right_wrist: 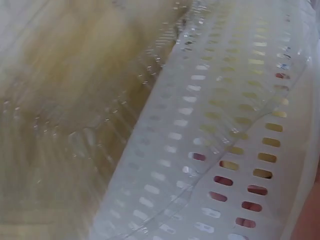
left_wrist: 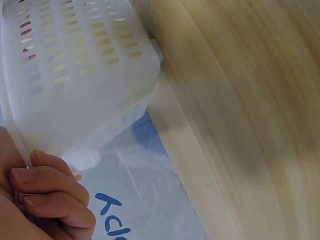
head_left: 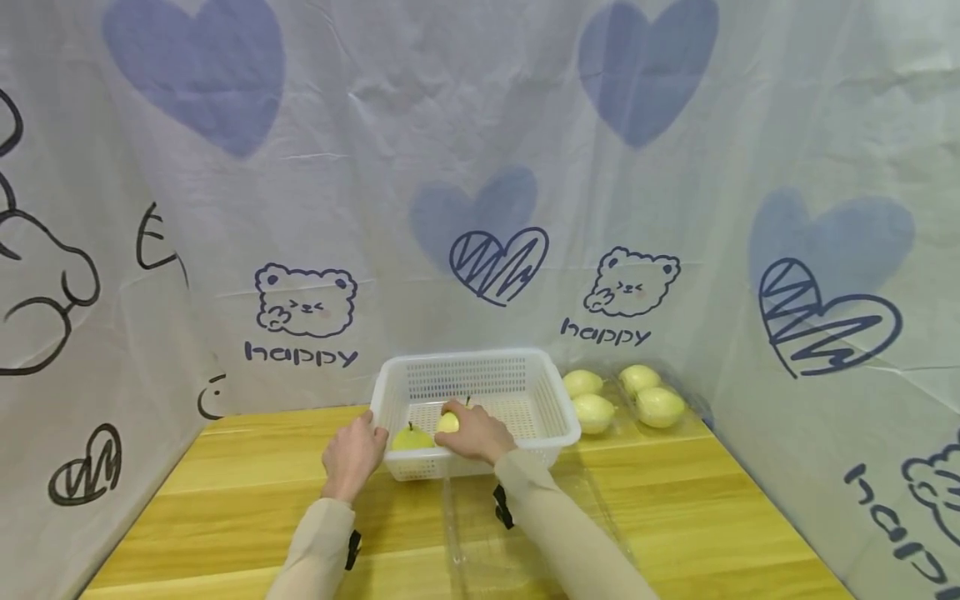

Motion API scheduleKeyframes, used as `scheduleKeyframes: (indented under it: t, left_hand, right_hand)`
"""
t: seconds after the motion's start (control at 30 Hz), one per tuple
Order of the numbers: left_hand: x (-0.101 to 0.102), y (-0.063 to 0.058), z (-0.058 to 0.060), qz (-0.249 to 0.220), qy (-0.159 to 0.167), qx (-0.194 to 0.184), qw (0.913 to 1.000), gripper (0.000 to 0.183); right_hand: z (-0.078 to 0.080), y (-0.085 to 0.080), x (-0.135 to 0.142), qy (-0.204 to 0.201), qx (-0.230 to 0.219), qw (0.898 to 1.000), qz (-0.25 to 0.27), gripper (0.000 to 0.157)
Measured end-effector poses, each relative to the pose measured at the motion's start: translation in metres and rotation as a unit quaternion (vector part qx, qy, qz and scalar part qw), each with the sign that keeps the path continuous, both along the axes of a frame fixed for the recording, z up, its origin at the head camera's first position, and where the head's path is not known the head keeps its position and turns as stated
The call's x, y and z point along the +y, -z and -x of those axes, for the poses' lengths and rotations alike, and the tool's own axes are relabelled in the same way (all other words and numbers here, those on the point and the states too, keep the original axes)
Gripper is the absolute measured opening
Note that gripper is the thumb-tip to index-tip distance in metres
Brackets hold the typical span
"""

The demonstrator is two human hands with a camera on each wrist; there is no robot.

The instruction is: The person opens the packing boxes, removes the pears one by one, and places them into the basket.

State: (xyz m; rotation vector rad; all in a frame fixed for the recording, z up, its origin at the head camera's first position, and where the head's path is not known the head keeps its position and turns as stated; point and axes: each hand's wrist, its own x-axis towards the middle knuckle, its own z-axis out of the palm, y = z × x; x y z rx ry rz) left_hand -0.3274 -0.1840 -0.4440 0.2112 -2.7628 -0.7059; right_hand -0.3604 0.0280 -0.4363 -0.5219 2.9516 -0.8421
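Observation:
A white perforated plastic basket [head_left: 480, 358] stands at the back of the table. My left hand [head_left: 352, 454] holds its left rim; in the left wrist view the curled fingers of that hand [left_wrist: 52, 195] lie along the basket's edge [left_wrist: 85, 112]. Reaching over the front rim, my right hand [head_left: 476, 429] grips a yellow-green pear [head_left: 447, 422] inside the basket. Another pear [head_left: 411, 438], stem up, lies in the basket's front left corner. The right wrist view shows mostly the slotted basket wall [right_wrist: 175, 135], with reddish and yellow patches behind the slots.
A clear plastic box [head_left: 480, 554] lies on the table in front of the basket, partly under my right forearm. Right of the basket, several pears [head_left: 592, 413] sit in clear packaging. A printed cloth [head_left: 405, 275] hangs close behind the basket and along both sides.

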Motion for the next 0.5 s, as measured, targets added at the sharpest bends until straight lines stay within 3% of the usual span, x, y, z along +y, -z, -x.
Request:
scheduleKeyframes:
  t: [0.3,0.5]
  left_hand:
    - [0.001,0.0,0.001,-0.003,0.001,-0.013,0.9999,0.048]
    - [0.0,0.0,-0.001,0.003,0.006,-0.008,0.9999,0.048]
  right_hand:
    - [0.01,0.0,0.002,-0.021,-0.074,0.997,-0.016,0.048]
    - [0.012,0.003,0.002,-0.031,-0.096,0.995,-0.018,0.041]
